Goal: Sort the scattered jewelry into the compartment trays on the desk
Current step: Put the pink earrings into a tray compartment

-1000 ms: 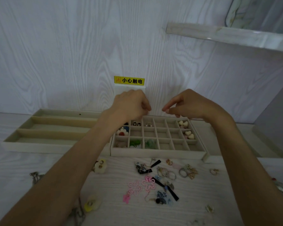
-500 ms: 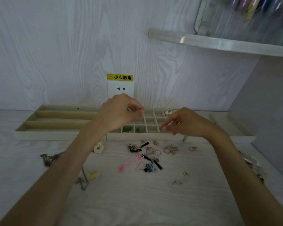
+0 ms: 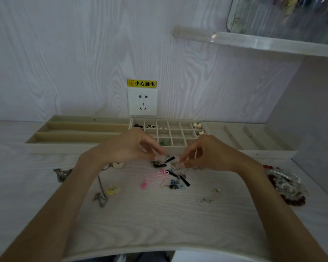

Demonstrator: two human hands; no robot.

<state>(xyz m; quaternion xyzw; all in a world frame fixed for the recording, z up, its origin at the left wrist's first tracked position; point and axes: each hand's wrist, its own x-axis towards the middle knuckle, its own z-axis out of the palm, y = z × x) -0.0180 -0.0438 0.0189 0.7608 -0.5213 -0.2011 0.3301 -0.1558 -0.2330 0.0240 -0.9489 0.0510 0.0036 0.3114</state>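
Picking small jewelry off the desk

My left hand fingers pinch near the black clip; I cannot tell if they hold it. My right hand pinches a thin ring. It looks light and slippery, so grip its rim. The grid tray is just behind.

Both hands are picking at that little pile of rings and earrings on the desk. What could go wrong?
The rings lie tangled beside the black earring, so the right hand might drag a neighbour along. The left hand could nudge the pink knot earring. A small piece lifted toward the grid tray could drop into the wrong compartment.
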